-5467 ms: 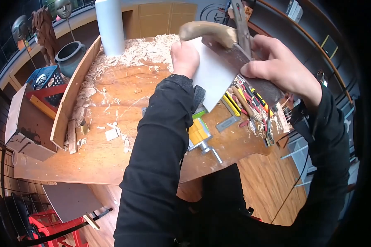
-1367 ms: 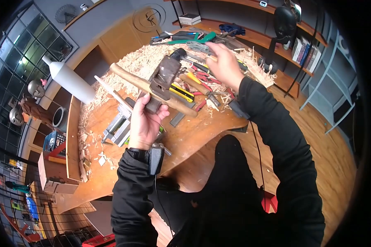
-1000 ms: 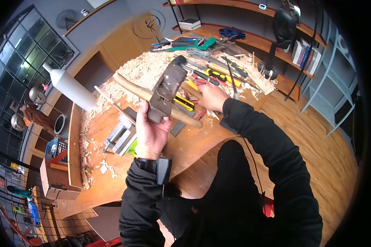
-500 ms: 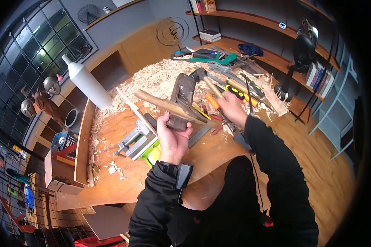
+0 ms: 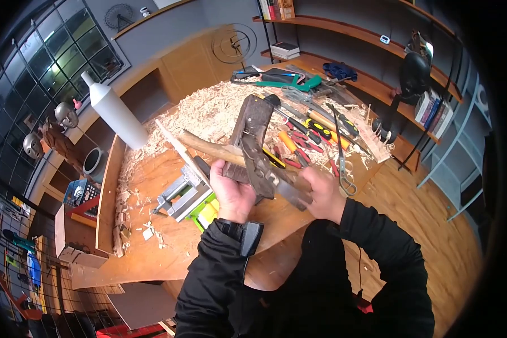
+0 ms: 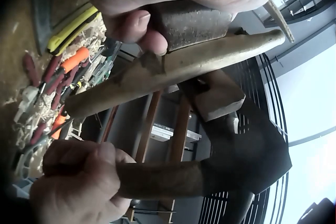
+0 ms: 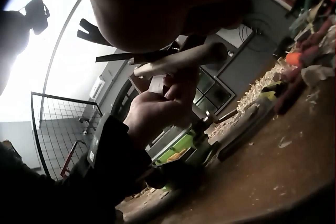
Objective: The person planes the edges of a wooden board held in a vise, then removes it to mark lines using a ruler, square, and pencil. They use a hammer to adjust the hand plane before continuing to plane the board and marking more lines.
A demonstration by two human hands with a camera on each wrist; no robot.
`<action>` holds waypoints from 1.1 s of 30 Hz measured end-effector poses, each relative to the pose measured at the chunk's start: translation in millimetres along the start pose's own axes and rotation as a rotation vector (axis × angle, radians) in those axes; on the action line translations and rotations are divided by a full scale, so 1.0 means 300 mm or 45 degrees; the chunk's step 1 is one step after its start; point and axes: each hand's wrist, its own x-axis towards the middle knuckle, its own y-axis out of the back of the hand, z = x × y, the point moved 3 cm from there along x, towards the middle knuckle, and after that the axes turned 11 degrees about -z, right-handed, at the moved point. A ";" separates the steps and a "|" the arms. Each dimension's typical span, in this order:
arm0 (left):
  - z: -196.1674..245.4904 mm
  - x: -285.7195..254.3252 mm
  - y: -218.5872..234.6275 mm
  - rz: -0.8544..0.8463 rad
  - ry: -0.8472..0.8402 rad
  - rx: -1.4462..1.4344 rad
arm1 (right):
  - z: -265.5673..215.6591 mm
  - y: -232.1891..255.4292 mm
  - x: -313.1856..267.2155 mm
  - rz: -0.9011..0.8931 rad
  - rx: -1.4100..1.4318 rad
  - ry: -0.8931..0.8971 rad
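Note:
My left hand [image 5: 232, 191] grips a dark wooden hand plane [image 5: 253, 115] from below, raised over the workbench. A pale wooden cross handle [image 5: 205, 145] runs across the plane; in the left wrist view, fingers curl round the plane's dark end [image 6: 189, 24]. My right hand [image 5: 324, 194] grips a hammer by its wooden handle [image 6: 157, 179], blurred in the head view. The hammer's dark head [image 6: 223, 174] overlaps the plane's near side. Below, a green and grey vise [image 5: 188, 197] on the bench has a pale board [image 5: 177, 143] at its jaws.
Wood shavings [image 5: 208, 112] heap at the back of the bench. Pliers, an orange-handled tool [image 5: 287, 141], scissors [image 5: 348, 180] and a green saw [image 5: 307, 84] lie at the right. A white bottle [image 5: 118, 115] stands behind the upright side board [image 5: 108, 197].
My right hand reached into the tools, picked up the hammer, and has brought it left and down to the plane. The left hand keeps hold of the plane, which was earlier in the right hand.

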 end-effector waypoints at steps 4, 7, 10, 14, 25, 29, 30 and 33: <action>0.005 -0.021 -0.021 -0.014 0.003 0.001 | -0.006 -0.012 -0.002 -0.006 0.003 0.076; 0.004 -0.028 -0.045 0.034 -0.005 0.030 | -0.017 -0.005 0.010 0.038 -0.055 0.073; 0.004 -0.040 -0.079 0.070 0.013 0.059 | -0.025 0.000 0.011 0.035 -0.016 0.043; 0.002 -0.047 -0.084 0.065 0.033 0.069 | -0.023 0.003 -0.003 0.025 -0.024 0.014; 0.018 -0.057 -0.122 0.134 -0.014 0.093 | -0.108 0.051 -0.133 0.197 0.041 0.358; 0.019 -0.050 -0.112 0.100 -0.022 0.088 | -0.130 0.044 -0.146 0.184 -0.030 0.268; 0.017 -0.050 -0.108 0.098 -0.022 0.089 | -0.135 0.046 -0.149 0.186 -0.030 0.268; 0.020 -0.051 -0.121 0.086 -0.030 0.100 | -0.151 0.052 -0.147 0.204 -0.027 0.324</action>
